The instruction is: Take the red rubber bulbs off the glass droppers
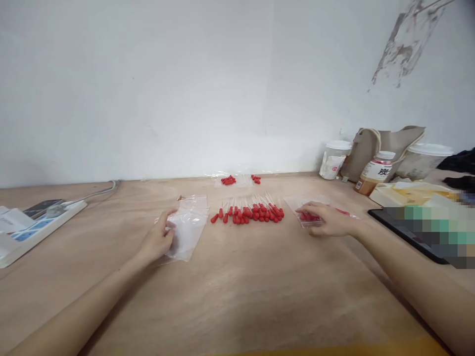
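Place: indoor workspace; home or workshop undetermined.
Wall (166,89): white, scarred at 2 o'clock.
Tabletop (237,291): red-headed sticks (256,215), 12 o'clock.
Power strip (35,230): 10 o'clock.
Drink bottle (375,172), bag (360,154): 2 o'clock.

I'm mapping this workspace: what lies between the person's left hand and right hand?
In the head view, red-headed sticks lie between the left hand and the right hand, with clear plastic bags at either hand.

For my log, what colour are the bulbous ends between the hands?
The bulbous ends are red; see the head view.
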{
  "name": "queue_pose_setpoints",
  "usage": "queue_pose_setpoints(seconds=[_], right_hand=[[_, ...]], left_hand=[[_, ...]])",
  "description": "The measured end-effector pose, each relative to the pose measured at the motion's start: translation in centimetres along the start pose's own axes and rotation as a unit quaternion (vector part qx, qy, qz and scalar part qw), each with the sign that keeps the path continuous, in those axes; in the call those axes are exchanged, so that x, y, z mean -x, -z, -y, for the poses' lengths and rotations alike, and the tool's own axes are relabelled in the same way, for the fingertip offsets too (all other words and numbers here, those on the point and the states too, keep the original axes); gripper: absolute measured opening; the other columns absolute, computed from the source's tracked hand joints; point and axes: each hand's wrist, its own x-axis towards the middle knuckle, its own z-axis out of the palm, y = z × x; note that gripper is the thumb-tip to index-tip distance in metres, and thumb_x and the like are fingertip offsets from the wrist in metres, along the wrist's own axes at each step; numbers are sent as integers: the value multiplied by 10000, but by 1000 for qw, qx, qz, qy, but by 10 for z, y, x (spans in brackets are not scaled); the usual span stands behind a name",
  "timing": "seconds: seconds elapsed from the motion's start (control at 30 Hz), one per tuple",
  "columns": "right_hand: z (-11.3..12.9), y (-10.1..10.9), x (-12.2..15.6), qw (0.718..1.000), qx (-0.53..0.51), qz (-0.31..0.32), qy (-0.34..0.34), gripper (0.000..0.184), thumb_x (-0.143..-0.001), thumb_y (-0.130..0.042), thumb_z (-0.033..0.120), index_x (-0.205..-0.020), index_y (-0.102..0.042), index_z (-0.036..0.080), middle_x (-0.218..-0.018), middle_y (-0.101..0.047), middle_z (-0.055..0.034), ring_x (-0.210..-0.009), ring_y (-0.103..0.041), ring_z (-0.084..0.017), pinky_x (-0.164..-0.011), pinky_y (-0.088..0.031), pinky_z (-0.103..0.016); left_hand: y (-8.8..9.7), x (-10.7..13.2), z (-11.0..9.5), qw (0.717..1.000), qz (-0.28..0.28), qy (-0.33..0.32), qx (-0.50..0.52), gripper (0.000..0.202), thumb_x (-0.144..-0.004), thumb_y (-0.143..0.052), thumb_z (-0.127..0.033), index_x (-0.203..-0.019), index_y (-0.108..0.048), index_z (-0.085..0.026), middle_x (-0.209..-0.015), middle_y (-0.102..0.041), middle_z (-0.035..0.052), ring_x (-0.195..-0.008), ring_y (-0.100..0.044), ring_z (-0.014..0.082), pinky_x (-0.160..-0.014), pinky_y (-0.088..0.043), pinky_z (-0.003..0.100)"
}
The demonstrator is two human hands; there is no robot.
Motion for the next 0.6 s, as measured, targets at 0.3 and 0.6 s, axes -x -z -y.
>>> queue_pose_setpoints(seconds=[0.3,0.6], right_hand=[[7,-8,-3,978,208,2,-1,242,-705,-414,111,-866,-590,155,-845,-589,-93,-772,-559,-204,-667,-352,-290],[28,-5,-5,990,140,-17,-29,276,-646,-475,121,-904,-556,180,-894,-591,-89,-810,-553,-213,-626,-336,-273]], left_hand=[[-8,17,-21,915,-153,-82,-365,335,-766,-446,-197,-1079,-564,-220,-1289,-353,149,-1177,-328,343,-911,-253,524],[-9,22,-31,916,10,-273,-293,435,-833,-381,-460,-1215,-475,-276,-1390,-307,85,-1281,-243,262,-1026,-121,466]])
